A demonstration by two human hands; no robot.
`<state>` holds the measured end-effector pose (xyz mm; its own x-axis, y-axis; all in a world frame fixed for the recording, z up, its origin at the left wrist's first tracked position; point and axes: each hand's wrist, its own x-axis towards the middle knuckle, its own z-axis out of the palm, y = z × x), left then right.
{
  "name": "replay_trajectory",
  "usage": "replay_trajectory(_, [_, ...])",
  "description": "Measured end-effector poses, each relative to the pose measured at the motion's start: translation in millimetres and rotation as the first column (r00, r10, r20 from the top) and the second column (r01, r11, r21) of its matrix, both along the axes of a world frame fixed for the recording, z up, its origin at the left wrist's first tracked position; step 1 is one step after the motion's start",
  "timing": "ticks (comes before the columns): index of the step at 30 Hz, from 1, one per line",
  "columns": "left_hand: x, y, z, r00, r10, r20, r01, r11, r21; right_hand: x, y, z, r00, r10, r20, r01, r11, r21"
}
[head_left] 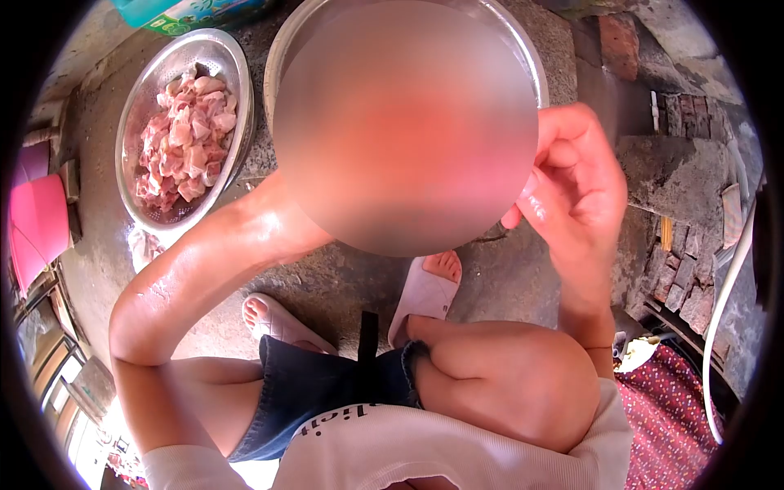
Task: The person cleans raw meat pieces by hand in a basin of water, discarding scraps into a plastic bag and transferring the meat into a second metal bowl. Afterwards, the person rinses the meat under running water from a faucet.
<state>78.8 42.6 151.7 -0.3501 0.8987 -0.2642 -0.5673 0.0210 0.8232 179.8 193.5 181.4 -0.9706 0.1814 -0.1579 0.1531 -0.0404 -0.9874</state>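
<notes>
My left forearm (245, 224) reaches up and inward over the ground, its skin wet and shiny. The left hand goes under a large round blur, so its fingers do not show. At the right edge of the blur is my right hand (576, 175), fingers curled and thumb bent toward them. Whatever it grips is hidden. Behind the blur stands a wide metal basin (282, 53), with only its rim and part of its wall visible. The basin's contents cannot be made out. Left of it, chopped raw meat (188, 139) lies heaped in a perforated metal colander (131, 175).
A teal printed package (184, 15) lies at the upper left, with a pink plastic container (39, 229) at the far left. Bricks (686, 273) and a white hose (723, 302) are on the right. My slippered feet (429, 290) rest on the concrete floor (94, 155).
</notes>
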Motion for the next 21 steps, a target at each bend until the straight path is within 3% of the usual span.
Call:
replay_trajectory(3, [-7,-2,9,0.998,-0.017,0.069,0.021,0.998,-0.063,1,10,-8,0.976,0.174,-0.133,-0.133,0.952,0.275])
replay_trajectory(5, [-8,-2,8,0.999,-0.006,0.033,0.008,0.998,-0.056,-1,13,-8,0.969,0.193,-0.153,-0.142,0.946,0.292])
replay_trajectory(9, [-11,0,6,0.993,-0.060,-0.106,0.054,0.997,-0.058,-9,-1,-13,0.969,-0.013,-0.247,0.050,0.989,0.142])
replay_trajectory(13, [-9,1,5,0.990,-0.013,-0.143,0.005,0.999,-0.051,-7,2,-12,0.986,0.140,-0.091,-0.122,0.976,0.180])
replay_trajectory(16, [-8,1,6,0.990,0.011,-0.139,-0.015,0.999,-0.031,-7,-3,-14,0.998,0.062,-0.031,-0.058,0.993,0.106])
replay_trajectory(19, [-4,1,3,0.991,0.012,-0.136,-0.014,1.000,-0.018,-10,-4,-15,0.995,-0.057,-0.083,0.058,0.998,0.013])
replay_trajectory(21, [-5,1,5,0.995,0.022,-0.100,-0.023,1.000,-0.011,-9,0,-16,0.997,-0.032,-0.070,0.022,0.990,-0.138])
